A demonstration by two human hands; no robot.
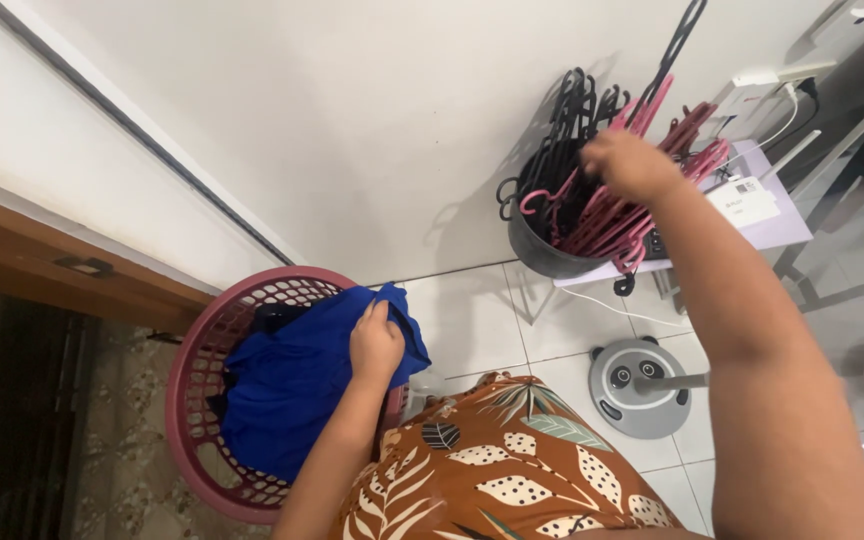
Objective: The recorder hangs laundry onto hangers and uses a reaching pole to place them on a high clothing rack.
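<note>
White tiled floor (472, 330) meets a pale wall; the left hand (376, 345) is clamped on a blue garment (292, 385) in the pink basket (192, 400); the right hand (630, 163), grip unclear, reaches among hangers (602, 215) in a dark bucket (537, 255).

A blue garment (297, 375) of soft, matt cloth, creased in folds, is gripped by the left hand (376, 345). It is held in a pink basket (192, 380) of plastic lattice with a slightly glossy rim. Pink and black hangers (607, 215) of smooth plastic are touched by the right hand (632, 165); they are stood in a dark bucket (542, 250) with a dull sheen. The floor (472, 320) is laid with glossy white tiles. The wall (352, 110) is painted matt white. A wooden door frame (52, 265) with a smooth brown finish is seen at left. A patterned, matt cloth dress (502, 460) is worn.
</note>
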